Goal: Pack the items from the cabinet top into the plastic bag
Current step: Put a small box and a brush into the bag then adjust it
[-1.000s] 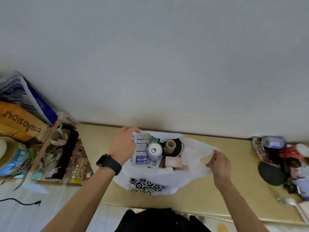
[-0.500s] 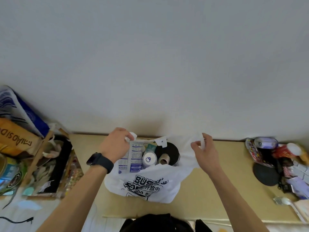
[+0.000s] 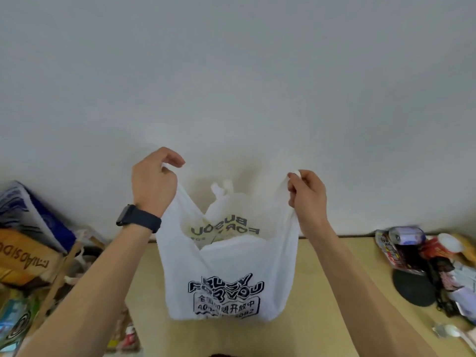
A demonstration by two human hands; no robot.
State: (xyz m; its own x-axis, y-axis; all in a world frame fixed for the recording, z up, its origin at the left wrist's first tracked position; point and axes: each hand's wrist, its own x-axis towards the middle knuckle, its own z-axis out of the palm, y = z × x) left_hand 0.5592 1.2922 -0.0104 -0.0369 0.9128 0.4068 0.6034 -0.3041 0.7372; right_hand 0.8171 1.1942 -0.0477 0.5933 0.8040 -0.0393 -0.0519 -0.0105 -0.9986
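Change: since a half-second ago both my hands have risen, drawing the plastic bag [image 3: 226, 266] up tall; the items that showed in its mouth are now hidden behind its front panel.
Left fingers [image 3: 172, 157]: curled over, my left hand [image 3: 152, 184] pinching the bag's left handle loop at its top.
Right fingers [image 3: 296, 176]: curled in, my right hand [image 3: 307, 194] pinching the right handle loop.
Left wrist: a black watch [image 3: 137, 219].
Plastic bag: white with black "BUSY FOR YOU" print, stretched between my hands with its mouth open, over the middle of the cabinet top [image 3: 322, 292]; I cannot tell whether its base touches.
Cabinet top, right end: a can [image 3: 405, 235], a black disc [image 3: 412, 287] and a spoon [image 3: 448, 331] among blurred clutter.
Left side: an orange box [image 3: 23, 256].
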